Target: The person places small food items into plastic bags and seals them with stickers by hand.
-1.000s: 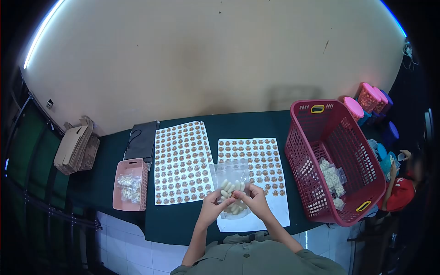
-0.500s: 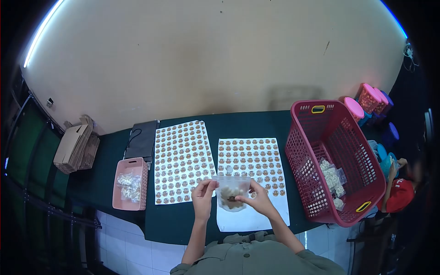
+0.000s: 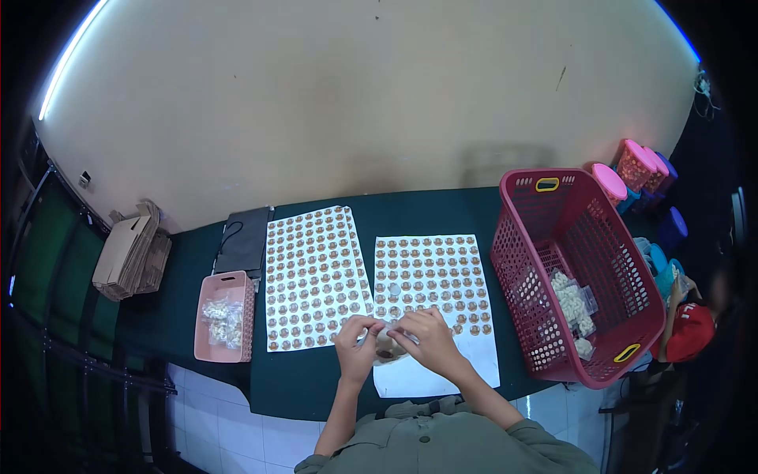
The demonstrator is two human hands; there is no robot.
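Observation:
A small clear plastic pouch [image 3: 388,351] with pale pieces inside is held low over the front of the right sticker sheet [image 3: 430,359]. My left hand [image 3: 357,347] pinches its top edge at the left. The fingers of my right hand [image 3: 430,340] are closed on the same top edge, close beside the left fingertips. Much of the pouch is hidden behind my hands. Rows of round brown stickers cover the upper part of the sheet, and its lower part is bare white. A second sticker sheet [image 3: 312,276] lies to the left.
A pink basket [image 3: 246,316] with filled clear packets stands left. A large maroon basket [image 3: 517,261], with more packets inside, is at right. Flattened cardboard [image 3: 126,253] and a black folder [image 3: 246,245] lie far left. Beyond the maroon basket are pink-lidded tubs [image 3: 636,166] and a person in a red cap [image 3: 691,332].
My right hand has moved from the pouch's right side up to its top edge, nearer my left hand. The pouch now shows less behind my fingers.

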